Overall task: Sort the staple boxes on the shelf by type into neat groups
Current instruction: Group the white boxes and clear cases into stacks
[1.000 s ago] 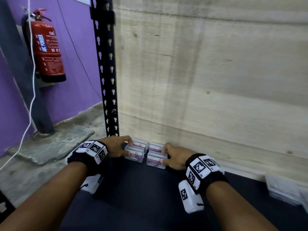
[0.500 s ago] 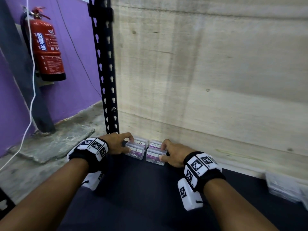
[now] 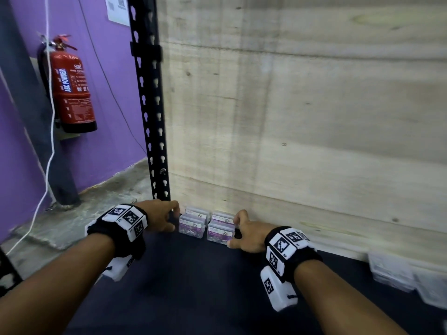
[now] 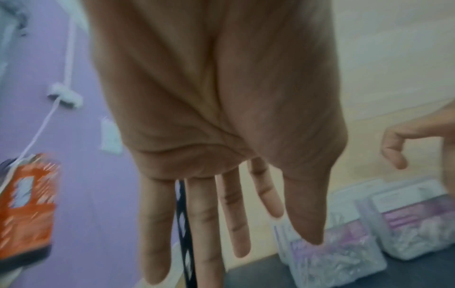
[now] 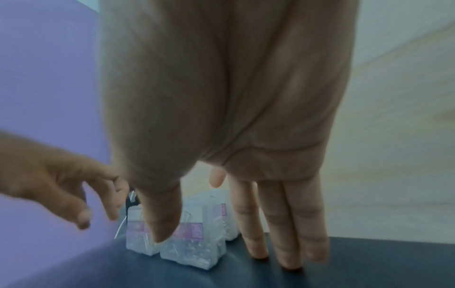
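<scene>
Leftmost, beyond the shelf's left edge, a red fire extinguisher [image 3: 72, 88] hangs on the purple wall [image 3: 108, 112], a white cord [image 3: 49, 146] trailing past it; next, the black slotted upright [image 3: 151, 117] stands at the back left corner of the dark shelf [image 3: 193, 286]; left hand [image 3: 160, 215] lies just left of the boxes, fingers straight and loosely spread, holding nothing, whether the tips touch the boxes cannot be told; four clear staple boxes [image 3: 206, 224] with purple labels sit two by two, close together, at the back left corner, against the pale wooden back panel [image 3: 302, 129]; right hand [image 3: 246, 234] just right of them, fingers extended, tips down on the shelf, thumb by the front right box, gripping nothing; far right along the back edge, blurred clear boxes [image 3: 406, 276], well apart.
</scene>
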`<state>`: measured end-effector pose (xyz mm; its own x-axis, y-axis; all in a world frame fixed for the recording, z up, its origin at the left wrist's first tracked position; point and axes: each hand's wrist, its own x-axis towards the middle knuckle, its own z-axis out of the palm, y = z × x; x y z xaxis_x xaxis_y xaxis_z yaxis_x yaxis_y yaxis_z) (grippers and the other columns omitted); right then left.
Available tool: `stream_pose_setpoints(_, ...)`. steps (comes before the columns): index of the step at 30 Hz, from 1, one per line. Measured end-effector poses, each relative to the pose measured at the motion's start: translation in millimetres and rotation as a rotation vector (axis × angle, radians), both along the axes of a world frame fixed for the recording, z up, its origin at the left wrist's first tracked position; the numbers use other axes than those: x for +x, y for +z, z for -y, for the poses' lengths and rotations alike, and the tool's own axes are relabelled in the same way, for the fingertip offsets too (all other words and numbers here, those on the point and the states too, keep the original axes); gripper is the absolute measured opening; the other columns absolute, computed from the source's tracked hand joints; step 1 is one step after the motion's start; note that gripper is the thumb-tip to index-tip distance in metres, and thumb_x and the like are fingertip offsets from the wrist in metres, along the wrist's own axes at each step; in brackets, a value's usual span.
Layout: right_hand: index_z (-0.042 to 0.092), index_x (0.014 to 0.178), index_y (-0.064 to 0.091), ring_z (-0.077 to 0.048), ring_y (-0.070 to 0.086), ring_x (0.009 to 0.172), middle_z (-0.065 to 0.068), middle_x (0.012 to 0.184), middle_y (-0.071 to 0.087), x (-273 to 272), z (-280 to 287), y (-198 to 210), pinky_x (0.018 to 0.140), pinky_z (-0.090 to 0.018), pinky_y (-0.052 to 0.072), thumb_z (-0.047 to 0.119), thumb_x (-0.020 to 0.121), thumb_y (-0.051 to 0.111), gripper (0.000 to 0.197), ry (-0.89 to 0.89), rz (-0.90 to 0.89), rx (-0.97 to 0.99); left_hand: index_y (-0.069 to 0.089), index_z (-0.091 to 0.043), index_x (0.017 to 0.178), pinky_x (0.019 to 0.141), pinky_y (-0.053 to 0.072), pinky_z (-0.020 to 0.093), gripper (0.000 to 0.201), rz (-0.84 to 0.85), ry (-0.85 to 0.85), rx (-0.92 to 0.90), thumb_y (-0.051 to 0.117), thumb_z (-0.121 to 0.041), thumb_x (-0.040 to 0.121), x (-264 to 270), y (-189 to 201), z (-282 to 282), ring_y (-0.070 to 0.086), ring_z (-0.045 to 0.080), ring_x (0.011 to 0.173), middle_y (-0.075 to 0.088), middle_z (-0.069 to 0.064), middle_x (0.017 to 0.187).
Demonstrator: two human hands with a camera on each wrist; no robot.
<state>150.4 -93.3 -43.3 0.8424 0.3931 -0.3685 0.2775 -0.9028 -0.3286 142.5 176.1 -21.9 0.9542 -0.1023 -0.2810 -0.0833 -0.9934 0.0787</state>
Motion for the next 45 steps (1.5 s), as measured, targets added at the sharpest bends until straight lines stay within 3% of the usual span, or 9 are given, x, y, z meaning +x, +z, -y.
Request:
stream_pose_setpoints(7,0.023,0.122,0.060,-0.013,0.053,0.099,0.004,0.125,0.061,-30,65,34,0.086,-0.028,0.040,0.048,0.096,0.056,0.037,0.043,0.012,-0.082,0.055,-0.031,0.119,0.090,0.047,0.028,0.033,-0.001,-0.173,0.132,0.061,-0.045,0.090,-23,40,71,0.059,0.014,0.104,0.062,-0.011,0.116)
stream_pose_setpoints(11,0.024,0.122,0.058,-0.015,0.056,0.107,0.005,0.125,0.060,-54,140,51,0.090,-0.030,0.043,0.048,0.094,0.058,0.036,-0.053,0.053,-0.107,0.056,-0.031,0.117,0.079,0.042,0.023,0.030,-0.032,-0.307,0.070,0.061,-0.045,0.090,-24,46,147,0.057,0.009,0.092,0.064,-0.013,0.112)
stream_pose_setpoints(15,0.027,0.119,0.058,-0.015,0.056,0.103,0.005,0.122,0.060,-77,228,59,0.090,-0.031,0.044,0.047,0.093,0.061,0.034,-0.210,0.059,-0.142,0.055,-0.031,0.117,0.080,0.043,0.024,0.032,-0.038,-0.475,0.012,0.060,-0.048,0.091,-19,46,232,0.056,0.003,0.086,0.064,-0.013,0.110)
stream_pose_setpoints(21,0.030,0.120,0.054,-0.015,0.056,0.102,0.007,0.124,0.056,-100,342,53,0.083,-0.029,0.044,0.044,0.091,0.065,0.034,-0.425,0.037,-0.263,0.048,-0.030,0.129,0.090,0.047,0.031,0.044,-0.027,-0.678,0.045,0.059,-0.049,0.091,-17,30,341,0.056,0.016,0.107,0.054,-0.007,0.130)
stream_pose_setpoints(25,0.027,0.133,0.044,-0.016,0.048,0.098,0.002,0.132,0.051,-110,397,46,0.080,-0.028,0.039,0.044,0.086,0.070,0.057,-0.460,-0.008,-0.390,0.039,-0.027,0.139,0.094,0.047,0.040,0.057,0.010,-0.798,0.096,0.062,-0.047,0.091,-10,14,397,0.053,0.024,0.116,0.048,0.001,0.137)
stream_pose_setpoints(29,0.025,0.137,0.036,-0.017,0.048,0.094,-0.002,0.128,0.052,-114,427,35,0.078,-0.028,0.041,0.043,0.081,0.077,0.073,-0.492,-0.068,-0.459,0.033,-0.029,0.144,0.094,0.047,0.042,0.068,0.049,-0.858,0.108,0.066,-0.046,0.087,-3,-3,431,0.049,0.024,0.121,0.041,-0.001,0.141)
stream_pose_setpoints(35,0.025,0.120,0.030,-0.011,0.050,0.069,0.003,0.087,0.053,-112,444,17,0.056,-0.026,0.042,0.039,0.074,0.083,0.072,-0.531,-0.058,-0.369,0.033,-0.022,0.145,0.087,0.048,0.040,0.074,0.241,-0.917,0.211,0.068,-0.048,0.085,5,-23,459,0.047,0.028,0.120,0.041,0.008,0.135)
stream_pose_setpoints(40,0.025,0.113,0.033,-0.011,0.050,0.069,0.003,0.087,0.054,-110,442,13,0.053,-0.026,0.040,0.037,0.073,0.082,0.064,-0.526,-0.006,-0.332,0.041,-0.018,0.140,0.079,0.049,0.040,0.063,0.273,-0.909,0.261,0.068,-0.038,0.086,-1,-23,462,0.052,0.030,0.113,0.046,0.010,0.128)
stream_pose_setpoints(45,0.027,0.113,0.036,-0.010,0.055,0.076,0.006,0.089,0.056,-112,438,20,0.063,-0.027,0.044,0.056,0.078,0.071,0.057,-0.549,0.070,-0.277,0.048,-0.013,0.131,0.075,0.049,0.038,0.042,0.287,-0.913,0.195,0.054,-0.025,0.092,-9,-18,451,0.059,0.032,0.100,0.057,0.010,0.118)
